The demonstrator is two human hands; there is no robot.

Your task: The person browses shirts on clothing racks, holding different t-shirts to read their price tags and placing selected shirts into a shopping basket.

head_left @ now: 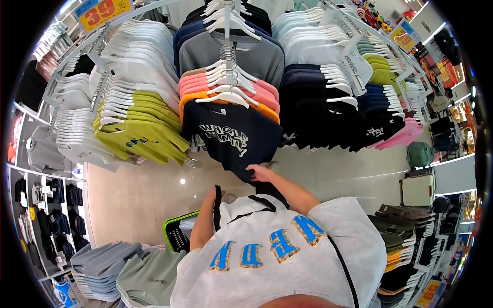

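My right hand [260,173] pinches the lower hem of a navy T-shirt [226,134] with white lettering. That shirt hangs on a white hanger at the front of the middle rack, before orange and pink shirts. Lower and to the left, my left hand [210,195] is closed against a black strap [217,204]; its fingertips are mostly hidden. Beside my left forearm is a black basket [177,237] with a bright green rim and something pale inside.
Green shirts [141,136] hang left of the middle rack and black shirts [321,123] right of it. Folded grey-blue shirts [105,262] and pale green shirts [154,277] lie at the lower left. More hanging clothes [395,236] stand at the lower right.
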